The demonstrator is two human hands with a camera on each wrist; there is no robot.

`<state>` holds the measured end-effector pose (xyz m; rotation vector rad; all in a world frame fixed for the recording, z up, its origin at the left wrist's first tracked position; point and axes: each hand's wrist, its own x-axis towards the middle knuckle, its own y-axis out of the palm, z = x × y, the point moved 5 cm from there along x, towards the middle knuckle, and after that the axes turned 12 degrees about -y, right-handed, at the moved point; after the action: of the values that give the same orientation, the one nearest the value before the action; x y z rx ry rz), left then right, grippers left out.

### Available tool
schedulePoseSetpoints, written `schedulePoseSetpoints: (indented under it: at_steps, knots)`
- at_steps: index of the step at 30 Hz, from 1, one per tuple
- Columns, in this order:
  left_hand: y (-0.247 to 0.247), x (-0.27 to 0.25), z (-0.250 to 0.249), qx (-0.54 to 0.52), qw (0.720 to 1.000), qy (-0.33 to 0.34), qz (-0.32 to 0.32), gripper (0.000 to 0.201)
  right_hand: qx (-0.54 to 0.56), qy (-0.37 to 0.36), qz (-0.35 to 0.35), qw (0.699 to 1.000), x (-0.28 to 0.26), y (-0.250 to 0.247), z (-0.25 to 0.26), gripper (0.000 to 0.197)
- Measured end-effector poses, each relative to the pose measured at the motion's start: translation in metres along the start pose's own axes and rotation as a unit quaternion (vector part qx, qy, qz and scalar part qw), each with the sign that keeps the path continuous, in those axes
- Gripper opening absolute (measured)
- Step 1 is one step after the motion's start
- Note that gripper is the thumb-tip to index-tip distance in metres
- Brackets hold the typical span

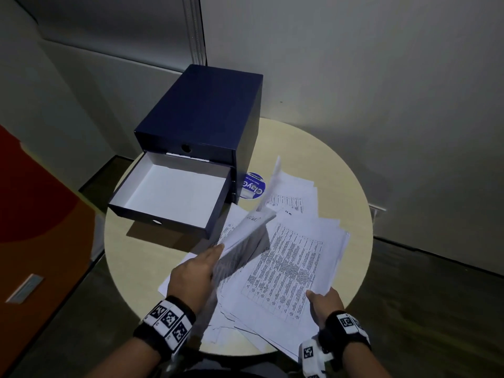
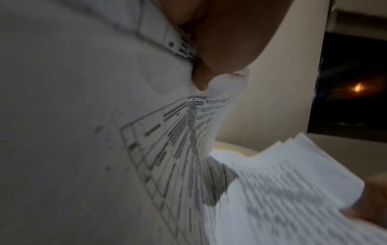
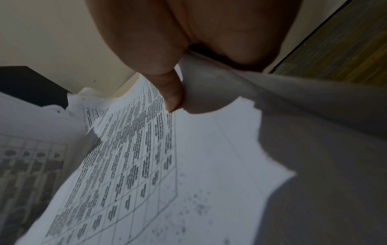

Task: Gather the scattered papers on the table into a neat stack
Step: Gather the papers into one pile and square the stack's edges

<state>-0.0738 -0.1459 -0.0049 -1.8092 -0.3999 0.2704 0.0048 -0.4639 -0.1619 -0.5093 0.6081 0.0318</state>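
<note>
Left hand (image 1: 195, 271) lifts papers (image 1: 289, 271); right hand (image 1: 326, 302) grips their edge.

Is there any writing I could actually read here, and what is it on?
"ClayG...", upside down and partly hidden: round blue sticker on the table.
Tables of print on the papers: too small and blurred to read.
Square coded markers on the wristbands: patterns, not words.
</note>
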Motion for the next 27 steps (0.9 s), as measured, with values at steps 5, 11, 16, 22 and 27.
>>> schedulePoseSetpoints:
  at_steps: [5, 11, 16, 22, 27]
  knots:
    - [-0.065, 0.007, -0.022, -0.08, 0.993, -0.017, -0.082, 0.042, -0.014, -0.005, 0.012, 1.0, 0.003, -0.001, 0.001, 0.045]
    - [-0.128, 0.023, -0.034, -0.108, 0.98, 0.031, -0.164, 0.027, -0.047, -0.012, 0.018, 0.999, 0.002, -0.001, 0.008, 0.034]
    - [-0.163, 0.038, -0.036, -0.19, 0.948, 0.08, -0.241, 0.033, -0.055, -0.009, 0.006, 0.998, -0.003, -0.001, 0.013, 0.028]
    - [-0.147, 0.076, -0.03, -0.441, 0.888, -0.014, -0.131, 0.023, -0.022, -0.035, 0.031, 0.999, -0.005, -0.002, 0.011, 0.02]
    - [-0.039, 0.08, -0.048, -0.465, 0.875, -0.108, 0.079, 0.016, 0.017, -0.063, 0.055, 0.996, -0.018, -0.009, 0.019, 0.014]
